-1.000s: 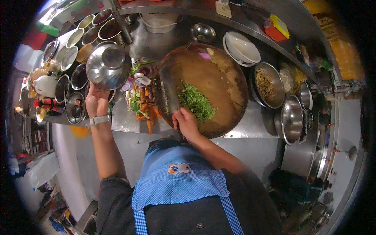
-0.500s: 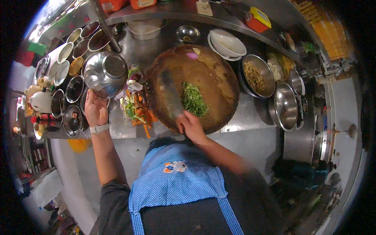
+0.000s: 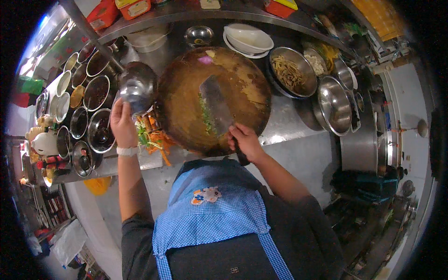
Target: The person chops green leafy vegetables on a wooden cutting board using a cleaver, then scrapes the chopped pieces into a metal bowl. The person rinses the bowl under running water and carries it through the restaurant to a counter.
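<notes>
My left hand grips the rim of a shiny metal bowl, held up at the left edge of a round wooden chopping board. The bowl's inside cannot be made out. My right hand is closed around the dark handle of a cleaver. Its broad blade lies over the middle of the board, slanting away to the far left. Finely chopped greens show along the blade's left side; the blade hides any others beneath it. A small pink piece lies at the board's far edge.
Vegetable scraps lie left of the board. Several metal bowls with ingredients crowd the far left, one dark-filled. White dishes, a bowl of brownish strips and a tilted metal bowl stand right. A shelf overhangs the back.
The cleaver has shifted from left of the greens to over them, covering part of the pile. The metal bowl has come nearer the board and tilted. The whole view has shifted slightly.
</notes>
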{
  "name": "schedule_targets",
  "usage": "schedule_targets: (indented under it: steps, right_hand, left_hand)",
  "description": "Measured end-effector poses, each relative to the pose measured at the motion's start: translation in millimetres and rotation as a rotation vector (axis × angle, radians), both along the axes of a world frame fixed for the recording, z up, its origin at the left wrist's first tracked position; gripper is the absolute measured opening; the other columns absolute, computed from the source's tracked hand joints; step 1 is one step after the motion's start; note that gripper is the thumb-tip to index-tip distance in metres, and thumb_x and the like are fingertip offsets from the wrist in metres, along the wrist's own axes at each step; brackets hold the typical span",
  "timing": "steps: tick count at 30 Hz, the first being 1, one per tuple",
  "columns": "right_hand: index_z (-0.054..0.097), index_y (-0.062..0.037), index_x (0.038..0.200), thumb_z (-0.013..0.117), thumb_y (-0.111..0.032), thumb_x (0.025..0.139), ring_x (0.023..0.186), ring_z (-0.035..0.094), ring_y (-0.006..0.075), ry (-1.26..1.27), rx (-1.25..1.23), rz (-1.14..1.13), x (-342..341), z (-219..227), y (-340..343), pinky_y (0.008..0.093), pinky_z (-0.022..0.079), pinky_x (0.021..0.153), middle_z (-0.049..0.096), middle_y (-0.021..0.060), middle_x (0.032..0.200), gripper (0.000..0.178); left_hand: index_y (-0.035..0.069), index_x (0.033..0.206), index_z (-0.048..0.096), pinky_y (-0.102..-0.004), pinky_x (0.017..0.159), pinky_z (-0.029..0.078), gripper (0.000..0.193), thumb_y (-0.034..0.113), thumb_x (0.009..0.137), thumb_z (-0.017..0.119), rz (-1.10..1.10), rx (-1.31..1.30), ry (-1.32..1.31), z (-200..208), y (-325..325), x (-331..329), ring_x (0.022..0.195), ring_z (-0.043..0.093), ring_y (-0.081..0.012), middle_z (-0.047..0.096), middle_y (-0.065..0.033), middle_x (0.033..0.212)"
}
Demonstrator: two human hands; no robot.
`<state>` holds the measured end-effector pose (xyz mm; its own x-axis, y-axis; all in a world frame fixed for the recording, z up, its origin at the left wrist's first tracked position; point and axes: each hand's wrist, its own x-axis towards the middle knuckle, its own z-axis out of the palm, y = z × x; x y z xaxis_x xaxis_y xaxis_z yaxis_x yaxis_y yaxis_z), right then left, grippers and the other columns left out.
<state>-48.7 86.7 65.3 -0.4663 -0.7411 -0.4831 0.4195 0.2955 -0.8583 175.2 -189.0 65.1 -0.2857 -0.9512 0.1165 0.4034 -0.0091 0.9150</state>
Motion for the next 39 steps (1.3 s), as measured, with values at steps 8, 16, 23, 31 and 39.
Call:
schedule_targets:
  steps: [8,16,23,31,39]
  right_hand:
    - [0.052,-0.0001,0.107,0.045,-0.03,0.095,0.064,0.059,0.0306,1.15,0.238,0.199,-109,-27,24,0.0412,0.049,0.059,0.06,0.0184,0.075,0.033]
    - [0.048,-0.0121,0.128,0.05,-0.026,0.092,0.077,0.061,0.0396,1.35,0.427,0.551,-88,-24,10,0.0487,0.048,0.07,0.063,0.0206,0.083,0.039]
    - [0.046,-0.0091,0.13,0.05,-0.021,0.092,0.091,0.059,0.0406,1.143,0.369,0.377,-62,-5,67,0.0455,0.048,0.077,0.061,0.0231,0.103,0.04]
    - [0.046,-0.0084,0.13,0.048,-0.021,0.093,0.094,0.059,0.0403,1.149,0.446,0.132,-81,-23,112,0.0434,0.047,0.08,0.06,0.0236,0.107,0.039]
    - [0.049,-0.0056,0.12,0.048,-0.024,0.094,0.065,0.06,0.03,0.825,0.19,0.298,-42,-34,75,0.039,0.049,0.064,0.061,0.0155,0.079,0.032]
  left_hand:
    - [0.007,0.104,0.059,-0.0393,0.087,0.043,0.019,0.008,0.086,0.056,-0.018,-0.876,-0.864,-24,6,-95,0.095,0.056,-0.0341,0.062,-0.0144,0.097]
    - [0.005,0.106,0.058,-0.0448,0.093,0.04,0.024,0.005,0.082,0.054,-0.131,-1.201,-1.087,-44,-5,-118,0.097,0.055,-0.0352,0.063,-0.014,0.098]
    - [0.005,0.11,0.056,-0.0458,0.091,0.04,0.029,0.003,0.081,0.055,0.112,-1.139,-0.927,-30,38,-103,0.099,0.052,-0.0364,0.059,-0.0163,0.106]
    - [0.008,0.096,0.061,-0.0402,0.073,0.042,0.018,0.014,0.08,0.064,-0.564,-1.132,-0.997,-57,175,-51,0.085,0.052,-0.0295,0.055,-0.0102,0.089]
    - [0.008,0.099,0.061,-0.0388,0.074,0.042,0.025,0.017,0.075,0.059,-0.443,-1.345,-0.989,-77,175,-77,0.088,0.051,-0.0272,0.053,-0.0078,0.09]
